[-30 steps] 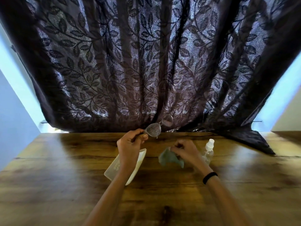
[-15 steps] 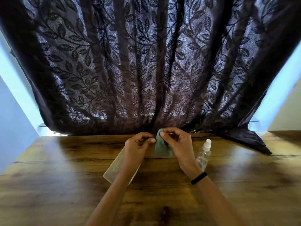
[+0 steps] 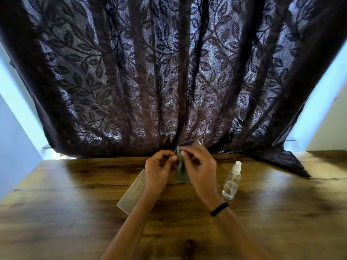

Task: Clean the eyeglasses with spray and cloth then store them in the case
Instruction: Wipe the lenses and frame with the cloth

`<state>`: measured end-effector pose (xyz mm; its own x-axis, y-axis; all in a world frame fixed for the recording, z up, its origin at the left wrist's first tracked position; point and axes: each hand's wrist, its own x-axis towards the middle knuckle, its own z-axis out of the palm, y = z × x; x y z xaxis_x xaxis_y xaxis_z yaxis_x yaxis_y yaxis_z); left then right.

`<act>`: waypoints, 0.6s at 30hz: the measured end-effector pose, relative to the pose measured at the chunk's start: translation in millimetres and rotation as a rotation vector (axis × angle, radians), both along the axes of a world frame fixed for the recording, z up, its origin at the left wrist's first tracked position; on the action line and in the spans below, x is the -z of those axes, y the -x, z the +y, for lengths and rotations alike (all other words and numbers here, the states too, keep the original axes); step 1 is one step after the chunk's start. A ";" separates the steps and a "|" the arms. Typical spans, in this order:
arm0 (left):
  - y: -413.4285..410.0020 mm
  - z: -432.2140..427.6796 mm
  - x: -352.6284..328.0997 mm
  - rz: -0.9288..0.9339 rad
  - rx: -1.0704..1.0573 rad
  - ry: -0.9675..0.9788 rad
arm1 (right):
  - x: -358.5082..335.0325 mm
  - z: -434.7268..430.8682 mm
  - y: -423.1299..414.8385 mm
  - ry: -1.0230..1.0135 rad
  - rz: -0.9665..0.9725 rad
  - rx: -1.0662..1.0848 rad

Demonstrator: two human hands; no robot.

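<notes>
Over the far middle of the bench (image 3: 75, 203) both hands are raised and meet. The right hand (image 3: 199, 166) pinches the green cloth (image 3: 181, 175) between thumb and fingertips, and the cloth hangs down between the two hands, wrapped, as I take it, over one lens. The left hand (image 3: 159, 166) is curled with thumb against forefinger. I judge it pinches the eyeglasses (image 3: 196, 142) by the frame, though most of that grip is hidden on my feed. Only a pale, see-through lens shows just above the right hand, against the dark leaf-patterned curtain (image 3: 169, 72). A black band (image 3: 219, 209) sits on the right wrist. From my seat I read this as the wiping step, roughly midway through the job. The spray bottle (image 3: 231, 182) stands upright on the bench just right of the right hand, untouched, so I'd guess the spraying is done. I cannot confirm that, nor tell whether the lens is wet. The case (image 3: 133, 192) lies flat on the bench to the near left, partly under the left forearm. I can't say if it is open or closed, and nothing shows inside it. Left to do, as I judge it: finish this lens, wipe the other, fold the eyeglasses, lay them in the case and shut it.
</notes>
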<state>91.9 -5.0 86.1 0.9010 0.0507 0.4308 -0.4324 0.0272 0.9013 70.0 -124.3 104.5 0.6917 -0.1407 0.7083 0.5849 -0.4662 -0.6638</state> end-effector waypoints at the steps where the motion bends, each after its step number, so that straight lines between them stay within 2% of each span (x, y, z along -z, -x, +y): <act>1: 0.0 0.6 -1.7 -0.002 -0.004 0.019 | 0.6 2.9 4.2 0.069 -0.036 -0.015; 4: 1.6 2.1 -6.1 -0.004 0.001 0.053 | 4.6 3.3 9.9 0.205 -0.106 -0.032; 11: 10.0 1.5 -15.0 -0.008 -0.004 0.084 | -6.0 -16.7 -5.4 0.033 0.020 0.073; 18: 12.0 -3.1 -23.3 0.028 0.030 0.208 | -6.3 2.6 11.1 0.164 -0.107 0.018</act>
